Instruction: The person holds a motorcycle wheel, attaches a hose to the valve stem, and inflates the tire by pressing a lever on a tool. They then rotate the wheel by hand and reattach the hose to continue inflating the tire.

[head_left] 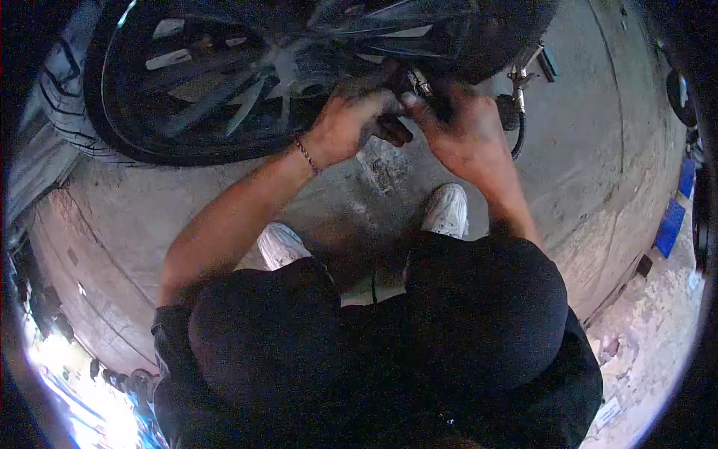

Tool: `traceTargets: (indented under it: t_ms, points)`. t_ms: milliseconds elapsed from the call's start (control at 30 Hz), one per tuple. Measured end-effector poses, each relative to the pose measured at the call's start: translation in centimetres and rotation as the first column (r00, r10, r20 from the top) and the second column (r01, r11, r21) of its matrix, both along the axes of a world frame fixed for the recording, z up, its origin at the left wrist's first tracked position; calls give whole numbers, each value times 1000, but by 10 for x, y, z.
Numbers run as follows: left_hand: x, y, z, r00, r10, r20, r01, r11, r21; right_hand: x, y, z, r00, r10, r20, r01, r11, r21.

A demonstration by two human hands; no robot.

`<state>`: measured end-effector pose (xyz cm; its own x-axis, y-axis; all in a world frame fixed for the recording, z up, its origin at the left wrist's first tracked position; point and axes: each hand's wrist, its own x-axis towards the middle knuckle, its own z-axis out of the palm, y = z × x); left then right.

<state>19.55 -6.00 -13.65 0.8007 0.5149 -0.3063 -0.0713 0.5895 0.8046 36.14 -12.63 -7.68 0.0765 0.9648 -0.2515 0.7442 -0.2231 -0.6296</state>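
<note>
In front of me is a wheel with dark spokes (292, 63) and a black tire (187, 159). A small shiny metal fitting (420, 81) lies at the fingers of my right hand (471, 135), which are closed round it and a dark part below it. My left hand (348, 123) is just left of it, bracelet on the wrist, its blurred fingers curled together near the fitting. What the left fingers pinch, if anything, is too dark to make out. Both hands are close to the wheel's lower right side.
Right of my hands, a black hose (519, 138) with a metal coupling (520, 78) hangs beside the tire. My white shoes (447, 211) stand on the stained concrete floor (568, 172). Blue objects (671, 227) lie far right.
</note>
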Motion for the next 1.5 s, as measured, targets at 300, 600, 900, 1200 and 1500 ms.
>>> traceTargets:
  t_ms: [300,600,900,1200,1500]
  points:
    - [12,29,16,969,-221,-106,181,936,-301,4,-23,-19,992,-78,99,34,922,385]
    - [1,9,-8,995,-76,-60,63,979,-195,2,-30,-35,992,-114,53,79,892,445]
    - [19,-5,2,998,15,67,-2,981,-195,-1,-28,-31,991,-119,62,74,868,490]
    - [76,-36,26,902,394,-178,-431,842,-323,108,-52,0,674,-605,-424,716,677,172]
    - [93,-37,22,805,486,-340,-543,835,-92,236,-10,-118,971,-173,-168,217,931,292]
